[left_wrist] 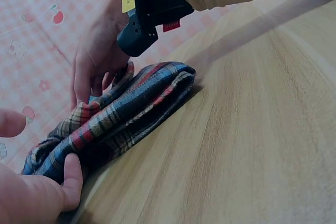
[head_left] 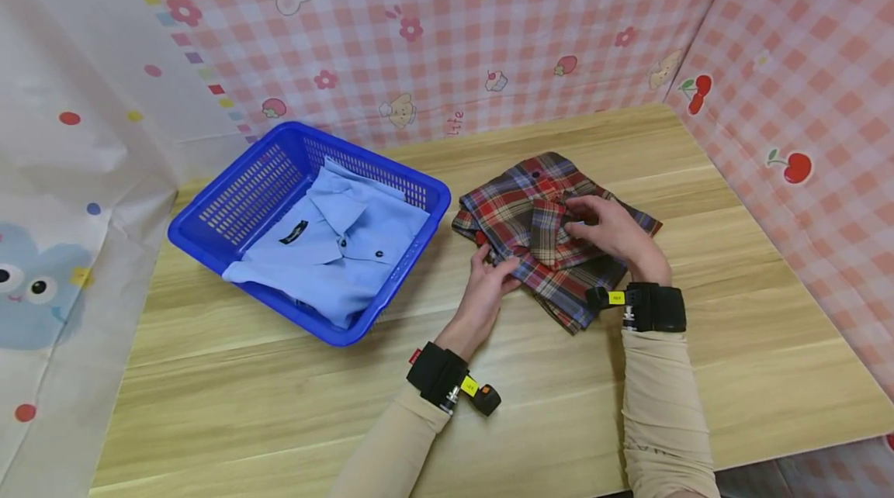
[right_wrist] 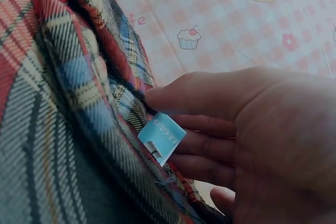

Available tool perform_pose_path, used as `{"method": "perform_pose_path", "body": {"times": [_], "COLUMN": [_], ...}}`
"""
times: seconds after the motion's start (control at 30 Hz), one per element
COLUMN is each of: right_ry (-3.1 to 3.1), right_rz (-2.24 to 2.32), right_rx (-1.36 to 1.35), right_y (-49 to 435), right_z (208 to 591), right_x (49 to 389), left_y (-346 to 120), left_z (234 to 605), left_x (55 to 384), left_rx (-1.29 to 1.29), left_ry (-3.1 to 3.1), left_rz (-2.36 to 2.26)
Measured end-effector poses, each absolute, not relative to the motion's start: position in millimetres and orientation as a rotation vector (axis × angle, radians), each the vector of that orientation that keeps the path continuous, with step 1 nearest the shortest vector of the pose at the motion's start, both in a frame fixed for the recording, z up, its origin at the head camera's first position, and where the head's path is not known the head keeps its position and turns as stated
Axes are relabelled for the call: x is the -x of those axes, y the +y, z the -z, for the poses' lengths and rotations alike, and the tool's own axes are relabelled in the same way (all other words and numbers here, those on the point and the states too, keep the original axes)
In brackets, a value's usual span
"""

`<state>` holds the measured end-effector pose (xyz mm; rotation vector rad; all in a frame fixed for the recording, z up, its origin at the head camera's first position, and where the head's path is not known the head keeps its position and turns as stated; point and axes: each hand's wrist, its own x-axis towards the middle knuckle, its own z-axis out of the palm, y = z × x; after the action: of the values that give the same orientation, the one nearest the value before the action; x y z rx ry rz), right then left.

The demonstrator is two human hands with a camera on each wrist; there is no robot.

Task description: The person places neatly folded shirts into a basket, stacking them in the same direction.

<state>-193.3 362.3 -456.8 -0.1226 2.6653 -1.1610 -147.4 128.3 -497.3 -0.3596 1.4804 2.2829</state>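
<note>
On the worktop (head_left: 545, 413), a basket (head_left: 240, 207) is set, the underside of its blue shirt (head_left: 394, 233) hidden. Beside it, a plaid shirt (head_left: 499, 207) is folded, one edge touched by the loosely spread left hand (head_left: 482, 290). Whether cloth is pinched by the right hand (head_left: 616, 233), partly hidden behind a label (right_wrist: 163, 136), cannot be told.

The head view looked forward and down from above the table (head_left: 754, 374). The left wrist view sat low and near, tilted, facing past the plaid shirt (left_wrist: 118, 119) toward the right hand (left_wrist: 97, 51). The right wrist view, closest, faced the shirt and the patterned backdrop (right_wrist: 236, 40); all three shared shirt and right hand.
</note>
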Motion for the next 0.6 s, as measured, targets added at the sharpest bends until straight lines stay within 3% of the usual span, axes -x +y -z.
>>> {"method": "perform_pose_path", "body": {"times": [0.37,0.6], "right_ry": [2.877,3.032], "right_rz": [1.433,1.344], "right_rx": [0.038,-0.205], "right_y": [373,392], "right_z": [469,480], "right_x": [193,192], "left_y": [130,130], "left_z": [496,497], "left_x": [144,139], "left_rx": [0.372,0.393], "left_ry": [1.482,1.344], "left_rz": [-2.283,-2.371]}}
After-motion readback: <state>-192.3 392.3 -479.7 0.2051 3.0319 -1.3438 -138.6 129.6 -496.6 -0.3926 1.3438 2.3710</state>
